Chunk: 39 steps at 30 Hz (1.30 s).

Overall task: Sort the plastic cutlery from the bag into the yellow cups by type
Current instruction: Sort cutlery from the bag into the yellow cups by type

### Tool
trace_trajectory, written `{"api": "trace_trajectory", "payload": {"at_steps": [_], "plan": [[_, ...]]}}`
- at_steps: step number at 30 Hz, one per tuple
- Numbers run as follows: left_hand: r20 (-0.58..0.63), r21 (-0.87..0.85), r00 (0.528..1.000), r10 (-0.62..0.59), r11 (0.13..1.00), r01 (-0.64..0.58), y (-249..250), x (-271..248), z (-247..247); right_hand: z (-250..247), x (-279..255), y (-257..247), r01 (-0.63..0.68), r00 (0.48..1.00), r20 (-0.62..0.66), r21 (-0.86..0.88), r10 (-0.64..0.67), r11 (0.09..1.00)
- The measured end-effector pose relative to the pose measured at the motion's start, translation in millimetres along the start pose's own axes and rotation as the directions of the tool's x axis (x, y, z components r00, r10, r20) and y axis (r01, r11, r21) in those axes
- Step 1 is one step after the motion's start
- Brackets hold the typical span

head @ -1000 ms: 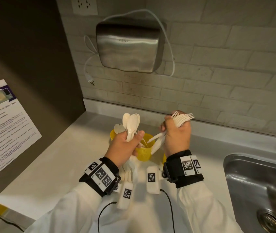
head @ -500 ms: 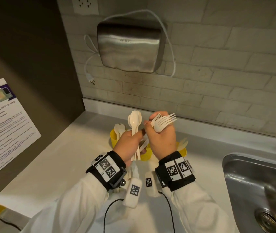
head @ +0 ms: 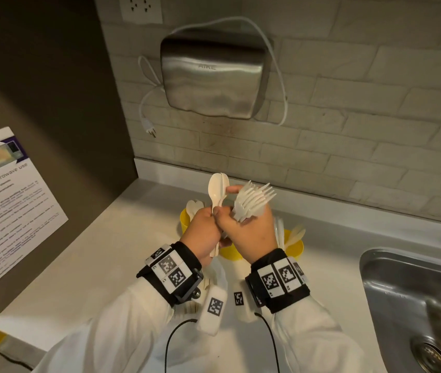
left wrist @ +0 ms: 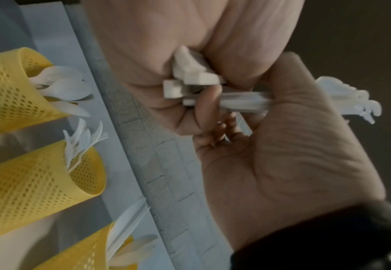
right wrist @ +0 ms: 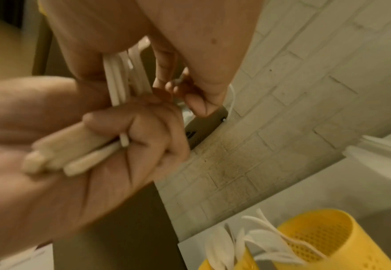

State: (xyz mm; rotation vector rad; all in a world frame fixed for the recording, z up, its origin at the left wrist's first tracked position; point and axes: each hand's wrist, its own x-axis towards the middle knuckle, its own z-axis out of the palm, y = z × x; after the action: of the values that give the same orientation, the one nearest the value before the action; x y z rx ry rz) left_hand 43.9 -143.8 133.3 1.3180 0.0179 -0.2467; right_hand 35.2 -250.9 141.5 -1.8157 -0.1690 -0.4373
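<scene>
My left hand [head: 202, 231] grips a bundle of white plastic spoons [head: 217, 190] upright above the counter. My right hand [head: 249, 228] presses against it and holds a fan of white forks [head: 254, 201]; its fingertip touches the spoon bowls. In the left wrist view the spoon handle ends [left wrist: 189, 80] stick out of my left fist, and the forks [left wrist: 349, 102] sit in my right hand. Three yellow perforated cups stand below: the left one [head: 185, 222] holds spoons, the middle one [head: 230, 253] is mostly hidden, and the right one [head: 296, 246] holds cutlery.
A steel sink [head: 415, 305] lies at the right of the white counter [head: 106, 251]. A metal hand dryer [head: 211, 79] hangs on the brick wall with a loose cord. A microwave notice [head: 12, 200] is stuck on the dark panel at the left.
My right hand has moved left with the forks until it meets my left hand, and its finger now touches the spoons. The head view has shifted slightly.
</scene>
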Motion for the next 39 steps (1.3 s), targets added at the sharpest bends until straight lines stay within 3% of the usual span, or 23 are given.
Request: {"api": "trace_trajectory", "payload": {"at_steps": [6,11,18,25,29,32,35,39], "plan": [[0.045,0.038,0.997,0.056,0.998,-0.058,3,-4,-12,9,-9,-6,-0.007,0.986,-0.159,0.247,0.048,0.969],[0.046,0.159,0.999,-0.013,0.987,0.006,4,-9,-33,-3,8,-7,-0.071,0.95,-0.255,0.389,0.181,0.919],[0.195,0.034,0.975,-0.106,0.994,0.101,5,-8,-50,-4,22,-3,-0.043,0.998,-0.036,0.278,0.055,0.96],[0.368,-0.078,0.92,-0.135,0.981,0.176,13,-13,-56,7,16,-11,-0.106,0.994,0.052,0.215,0.097,0.971],[0.337,0.003,0.93,-0.147,0.988,0.155,15,-15,-57,4,12,-22,-0.259,0.946,0.275,0.322,0.172,0.911],[0.29,0.086,0.948,-0.132,0.99,0.111,16,-15,-58,5,13,-23,-0.206,0.953,0.267,0.217,0.145,0.954],[0.354,0.058,0.93,-0.096,0.995,0.081,20,-16,-60,6,16,-16,-0.274,0.945,0.282,0.399,0.168,0.875],[0.42,0.075,0.902,-0.104,0.994,0.08,22,-21,-64,3,18,-11,-0.384,0.895,0.437,0.656,0.088,0.65]]}}
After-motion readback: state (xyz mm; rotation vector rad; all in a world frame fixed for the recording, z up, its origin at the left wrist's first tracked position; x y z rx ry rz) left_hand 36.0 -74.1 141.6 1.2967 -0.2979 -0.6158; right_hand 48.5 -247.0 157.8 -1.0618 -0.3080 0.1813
